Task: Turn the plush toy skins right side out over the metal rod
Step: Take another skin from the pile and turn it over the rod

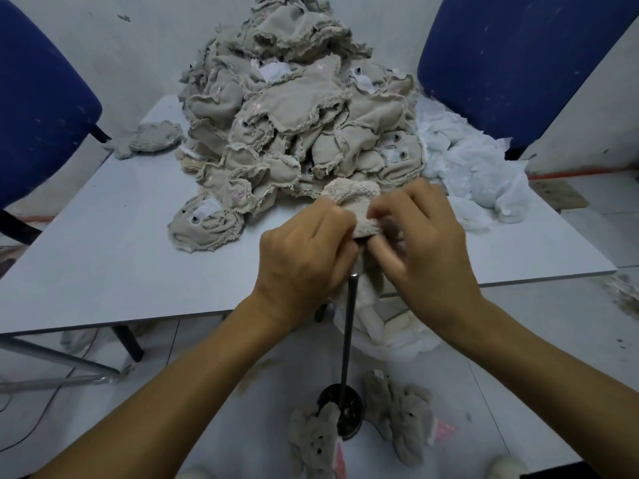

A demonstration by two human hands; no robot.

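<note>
- We see the white table (103, 271) stretching ahead of us, and on it a tall pile of inside-out skins (294, 108) in grey-beige cloth with frayed seams, well beyond our hands. A heap of white stuffing (473, 174) lies to its right, and a blue chair (518, 63) stands on either side.
- Nearer to us, on the floor, two finished toys (401, 420) lie fur side out, one to each side of the rod's round base (345, 409).
- The metal rod (347, 333) rises from that base nearly straight up towards our hands, its long axis vertical; its top end is hidden inside the cloth we hold.
- Our left hand (304, 257) and right hand (422, 243) meet directly over the rod's tip, about equally near it, fingers curled and pinching the cream plush skin (356, 202) from both sides.
- The skin sits bunched on top of the rod, so we judge the coming move is a downward pull along the rod's axis, both hands peeling cloth evenly; a sideways tug could slip it off the tip.
</note>
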